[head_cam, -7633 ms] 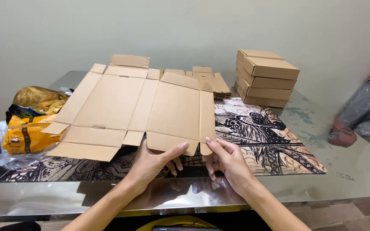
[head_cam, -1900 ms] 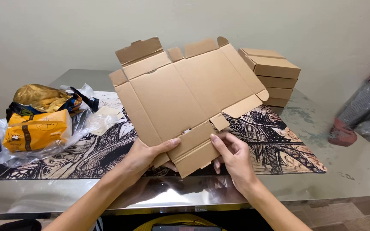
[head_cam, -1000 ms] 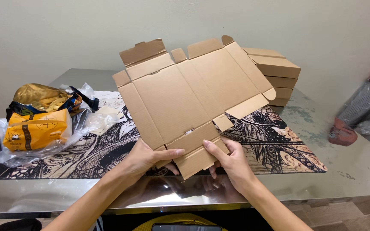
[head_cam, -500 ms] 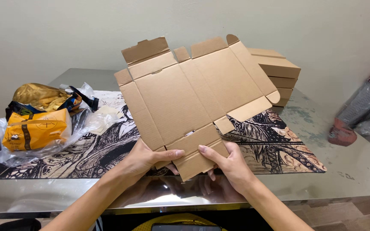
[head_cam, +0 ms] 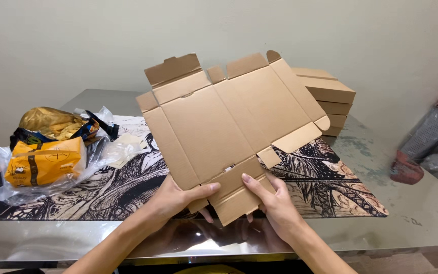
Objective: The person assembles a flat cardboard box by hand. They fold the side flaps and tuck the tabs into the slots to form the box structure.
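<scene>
A flat, unfolded brown cardboard box blank (head_cam: 229,122) is tilted up off the table, its far flaps raised toward the wall. My left hand (head_cam: 176,195) grips its near left edge, thumb on top. My right hand (head_cam: 272,200) holds the near flap from the right, thumb lying across the cardboard. Both hands are at the blank's lowest edge, just above the black-and-white patterned mat (head_cam: 330,187).
A stack of closed cardboard boxes (head_cam: 328,99) stands at the back right. At the left lie orange and yellow packets in clear plastic bags (head_cam: 46,157). The shiny metal table (head_cam: 422,218) shows its front edge near me. Grey and red bags (head_cam: 432,147) sit at the far right.
The blank lay flat on the mat at first; both hands lifted and tilted it up. Over the last second my right hand slid further onto the near flap.
</scene>
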